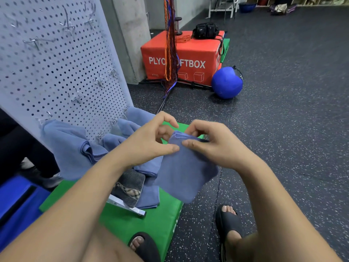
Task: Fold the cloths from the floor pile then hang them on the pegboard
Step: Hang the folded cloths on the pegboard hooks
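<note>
Care is called for at the top edge of the folded blue cloth [186, 173], which is held in the air above the near corner of the green mat [151, 222], just right of the pegboard [56, 63]. The edge is pinched by the left hand [151, 142] between thumb and curled fingers, and by the right hand [209, 144] in the same way, with the two thumbs almost meeting at the middle. The rest of the cloth hangs free below. The step is judged to be the last tidying of the fold before hanging. It would be done well if the layered edges were lined up flush and the pinches were slid apart toward the corners, so that no layer is let slip. A free hook [76, 99] should be chosen above the hung cloths [69, 146] low on the board, and the fold draped evenly so that neither side drags it off. A heap of cloths [149, 193] is seen lying on the mat beneath.
</note>
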